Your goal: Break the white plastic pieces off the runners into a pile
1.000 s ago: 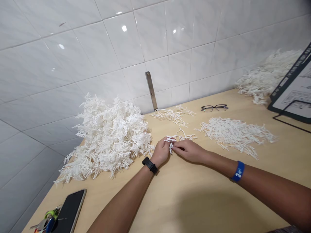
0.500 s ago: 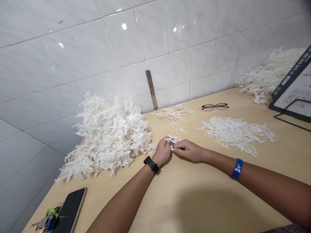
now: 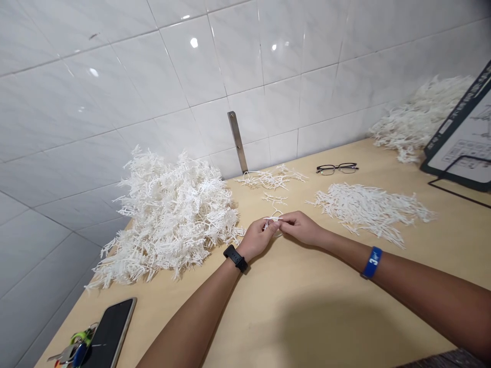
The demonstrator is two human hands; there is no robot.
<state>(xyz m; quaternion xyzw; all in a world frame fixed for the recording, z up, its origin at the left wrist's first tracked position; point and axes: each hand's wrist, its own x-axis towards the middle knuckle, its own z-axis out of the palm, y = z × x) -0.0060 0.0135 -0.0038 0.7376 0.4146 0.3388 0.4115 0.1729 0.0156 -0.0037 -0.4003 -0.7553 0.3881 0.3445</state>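
Note:
My left hand (image 3: 260,237), with a black watch at its wrist, pinches a small white branched piece (image 3: 273,219) near the middle of the table. Against it, my right hand (image 3: 301,228) has its fingertips closed on the same piece. A thin white strand shows just behind the fingers. To the left rises a large heap of white branched pieces (image 3: 176,214). On the right lies a flatter pile of white strands (image 3: 372,208). Loose white strands (image 3: 268,178) lie behind my hands.
Black-framed glasses (image 3: 336,168) lie toward the back. A phone (image 3: 109,332) and keys (image 3: 71,350) are at the front left. Another white heap (image 3: 418,117) and a dark-bordered printed board (image 3: 464,135) stand at the right. A metal strip (image 3: 238,143) is against the tiled wall.
The white piece between my hands has turned and now lies more level across the fingertips. My right hand has moved slightly up and stays close to my left.

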